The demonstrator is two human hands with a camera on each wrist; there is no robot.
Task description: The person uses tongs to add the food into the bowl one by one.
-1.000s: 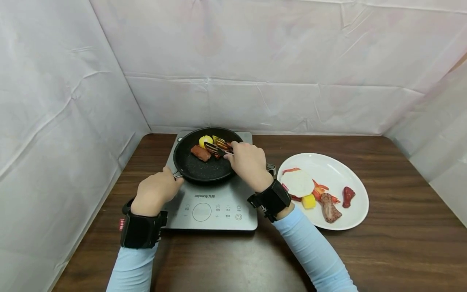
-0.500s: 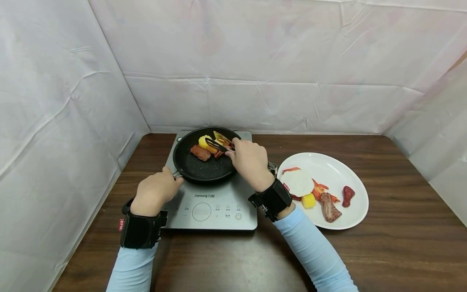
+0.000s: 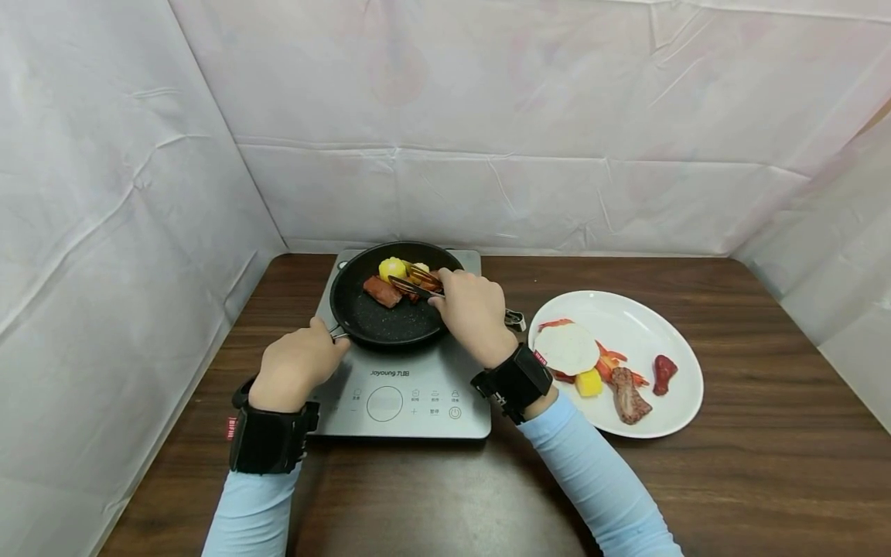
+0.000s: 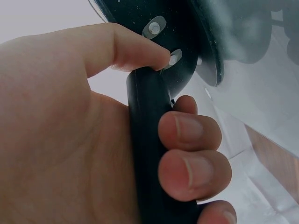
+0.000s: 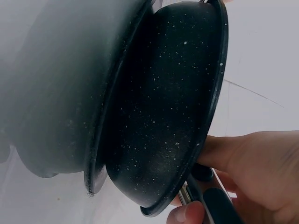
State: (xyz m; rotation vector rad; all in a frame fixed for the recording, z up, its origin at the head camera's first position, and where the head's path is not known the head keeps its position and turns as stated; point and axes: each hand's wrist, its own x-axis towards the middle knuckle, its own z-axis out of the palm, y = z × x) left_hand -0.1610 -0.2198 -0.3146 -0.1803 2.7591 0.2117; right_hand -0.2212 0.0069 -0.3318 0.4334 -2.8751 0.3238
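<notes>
A: Left hand (image 3: 295,367): grip state?
B: Clenched round the black pan handle (image 4: 149,140), fingers wrapped, thumb along the top.
A: Pan position?
B: Frying pan (image 3: 369,317) sits on the grey induction cooker (image 3: 404,391), far left of the wooden surface (image 3: 731,480).
A: Right hand (image 3: 473,313)?
B: Grasping tongs (image 3: 418,282); tips are inside the pan, over the food at its far side, by a yellow piece (image 3: 391,268) and a reddish strip (image 3: 381,292).
A: Elsewhere?
B: White plate (image 3: 668,422) right of the cooker, carrying more food pieces.
</notes>
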